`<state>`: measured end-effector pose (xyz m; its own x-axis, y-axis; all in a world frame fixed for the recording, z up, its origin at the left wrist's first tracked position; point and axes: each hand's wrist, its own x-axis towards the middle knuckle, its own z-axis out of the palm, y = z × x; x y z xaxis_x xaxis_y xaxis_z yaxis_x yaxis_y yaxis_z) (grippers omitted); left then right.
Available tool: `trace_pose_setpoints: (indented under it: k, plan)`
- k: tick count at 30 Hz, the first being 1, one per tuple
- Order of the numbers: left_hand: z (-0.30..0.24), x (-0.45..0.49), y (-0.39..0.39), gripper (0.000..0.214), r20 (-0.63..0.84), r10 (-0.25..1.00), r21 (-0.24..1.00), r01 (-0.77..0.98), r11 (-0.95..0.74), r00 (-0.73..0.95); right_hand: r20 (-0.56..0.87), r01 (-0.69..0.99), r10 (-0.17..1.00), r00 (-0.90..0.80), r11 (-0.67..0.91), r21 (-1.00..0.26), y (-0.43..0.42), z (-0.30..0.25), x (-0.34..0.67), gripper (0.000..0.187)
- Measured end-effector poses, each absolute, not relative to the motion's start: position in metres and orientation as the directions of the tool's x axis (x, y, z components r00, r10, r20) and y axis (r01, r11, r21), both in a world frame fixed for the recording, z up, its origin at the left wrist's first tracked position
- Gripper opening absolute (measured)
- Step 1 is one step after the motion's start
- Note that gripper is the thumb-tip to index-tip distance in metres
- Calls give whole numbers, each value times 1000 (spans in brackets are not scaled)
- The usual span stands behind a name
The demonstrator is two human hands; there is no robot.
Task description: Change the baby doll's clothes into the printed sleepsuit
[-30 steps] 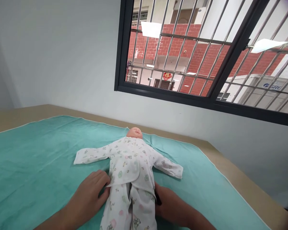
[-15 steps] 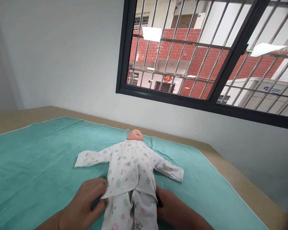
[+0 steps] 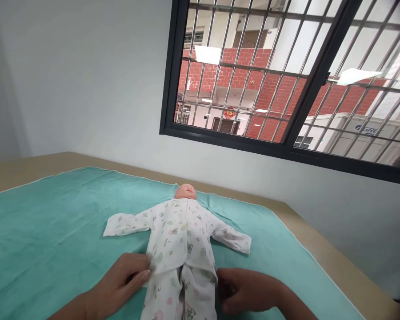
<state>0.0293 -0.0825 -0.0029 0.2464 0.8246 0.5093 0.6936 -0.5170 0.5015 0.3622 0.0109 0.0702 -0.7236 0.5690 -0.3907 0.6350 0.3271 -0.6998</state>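
Note:
A baby doll (image 3: 186,192) lies on its back with its head away from me, dressed in a white printed baby shirt (image 3: 171,235) and matching baby pants (image 3: 200,295). The shirt's sleeves stretch out to both sides, and its lower hem overlaps the top of the pants. At the hem's left corner, my left hand (image 3: 120,282) pinches the cloth between thumb and fingers. My right hand (image 3: 248,289) is closed at the hem's right side, its fingers curled against the cloth and their tips partly hidden. The pant legs run out of view at the bottom.
A green cloth (image 3: 70,213) with a pale edge lies under the doll on a tan table surface (image 3: 306,226). Behind it rises a white wall (image 3: 86,80) with a dark-framed, barred window (image 3: 226,141) at the upper right.
My right hand has shifted slightly outward to the right and shows more of its back. The left hand stays at the shirt's hem, which now lies flatter. The view has tilted slightly upward.

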Motion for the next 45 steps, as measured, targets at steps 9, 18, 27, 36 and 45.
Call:
trace_pose_setpoints:
  k: [9, 18, 27, 36, 45]
  plan:
    - [49, 47, -22, 38, 373, 884, 831, 525, -183, -282, 39, 580, 879, -475, 346, -738, 71, 91, 309, 48]
    - [61, 68, 88, 24, 258, 920, 828, 559, -52, -296, 115, 849, 958, -263, 287, -443, 123, 98, 198, 47]
    - [52, 59, 103, 20, 258, 932, 764, 644, -35, -255, 71, 852, 946, -315, 315, -419, 147, 83, 197, 23]
    - [65, 54, 98, 16, 166, 957, 826, 564, -3, -237, -7, 514, 932, -363, 194, -835, 163, 77, 209, 21]
    - [70, 53, 96, 16, 114, 953, 945, 326, -17, -282, 49, 255, 940, -337, 142, -956, 160, 69, 188, 25]
